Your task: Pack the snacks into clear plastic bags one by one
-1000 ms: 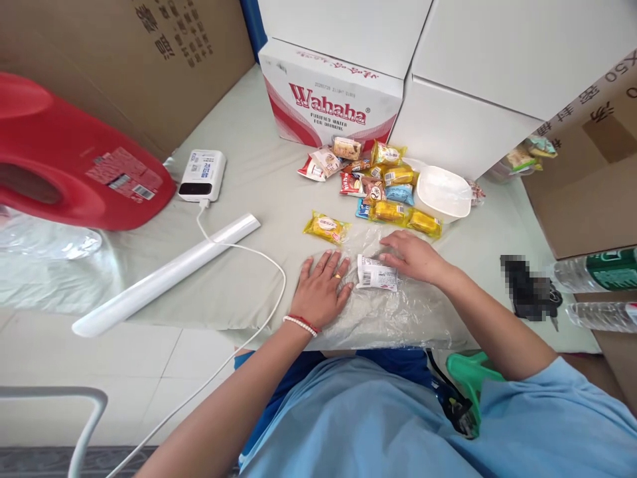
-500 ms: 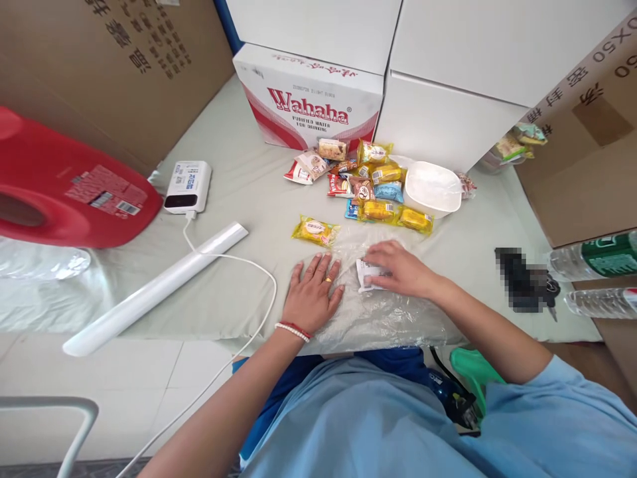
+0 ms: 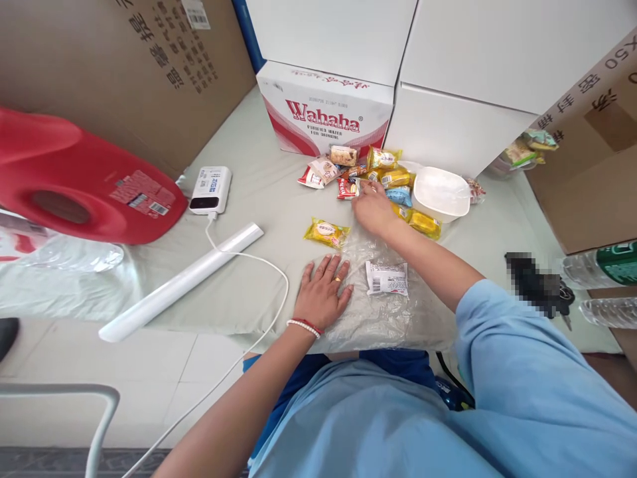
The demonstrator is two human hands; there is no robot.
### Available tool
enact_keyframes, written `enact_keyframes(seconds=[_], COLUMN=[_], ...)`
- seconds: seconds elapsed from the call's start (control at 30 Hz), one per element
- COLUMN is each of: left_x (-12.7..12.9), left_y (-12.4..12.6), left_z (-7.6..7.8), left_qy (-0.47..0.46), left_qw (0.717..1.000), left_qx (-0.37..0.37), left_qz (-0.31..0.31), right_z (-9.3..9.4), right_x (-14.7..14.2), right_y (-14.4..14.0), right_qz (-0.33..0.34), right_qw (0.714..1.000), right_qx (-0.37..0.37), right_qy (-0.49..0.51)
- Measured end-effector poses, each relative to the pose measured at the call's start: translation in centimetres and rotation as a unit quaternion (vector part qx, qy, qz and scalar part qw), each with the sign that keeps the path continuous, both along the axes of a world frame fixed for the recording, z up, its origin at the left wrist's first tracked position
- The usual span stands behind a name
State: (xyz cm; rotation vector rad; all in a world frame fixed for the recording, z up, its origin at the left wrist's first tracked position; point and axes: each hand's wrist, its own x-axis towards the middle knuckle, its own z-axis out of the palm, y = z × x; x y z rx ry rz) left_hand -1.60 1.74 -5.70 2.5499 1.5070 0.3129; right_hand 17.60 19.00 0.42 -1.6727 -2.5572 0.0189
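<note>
1. Your left hand (image 3: pixel 323 292) lay flat, fingers spread and holding nothing, on the near edge of a clear plastic bag (image 3: pixel 393 305) spread over the tabletop (image 3: pixel 259 192), which was covered in a pale green cloth.
2. Just right of that hand, a small white packet (image 3: pixel 387 277) rested on the bag, apart from both hands; it carried a barcode and small print that was too fine to read.
3. A yellow snack packet (image 3: pixel 326 232) lay alone beside the bag's far left corner.
4. Your right hand (image 3: pixel 371 207) reached across the bag to the pile of wrapped snacks (image 3: pixel 371 176), its fingers curled down on the near packets; whether they gripped one could not be told, since the hand hid them.
5. A white bowl (image 3: pixel 442 192) stood just right of the pile.
6. To the left, a white power bank (image 3: pixel 212 189) with its cable (image 3: pixel 269 265) lay near a long white roll (image 3: pixel 182 285) and a red jug (image 3: pixel 74 179) lying on its side, whose label was unreadable.
7. At the right edge were a blurred dark thing (image 3: pixel 535 285) and two bottles (image 3: pixel 604 285), cut off by the frame.
8. Behind the pile stood a box reading "Wahaha, purified water for drinking" (image 3: pixel 326 113), white cartons (image 3: pixel 468 73), and brown cartons (image 3: pixel 124 60) printed with Chinese characters.
</note>
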Motion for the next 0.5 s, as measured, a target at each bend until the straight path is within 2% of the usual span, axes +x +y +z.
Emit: enact_keyframes(seconds=[0.07,0.13,0.2,0.27,0.3,0.37,0.5], left_x=[0.0,-0.1,-0.1,-0.2,-0.2,-0.2,-0.1], left_y=[0.0,0.0,0.0,0.0,0.1,0.1,0.1], left_z=[0.0,0.0,0.0,0.0,0.0,0.0,0.0], left_qy=[-0.004,-0.008,-0.011,-0.012,-0.011,-0.009,-0.010], left_qw=[1.000,1.000,1.000,1.000,1.000,1.000,1.000], left_qx=[-0.003,-0.005,-0.005,-0.005,-0.005,-0.003,0.001], left_qz=[0.001,-0.002,-0.006,-0.007,-0.007,-0.007,-0.009], right_z=[1.5,2.8,3.4,3.1,2.7,1.6,-0.5], right_x=[1.5,3.6,5.7,7.3,7.7,7.9,6.7], right_y=[-1.2,-3.2,-5.9,-8.9,-10.4,-12.8,-15.0], right_qz=[-0.026,-0.046,-0.040,-0.035,-0.039,-0.049,-0.037], right_qw=[0.996,0.980,0.954,0.927,0.920,0.926,0.963], right_qx=[0.025,0.009,-0.081,-0.188,-0.219,-0.219,-0.123], right_qy=[0.083,0.193,0.285,0.321,0.322,0.304,0.238])
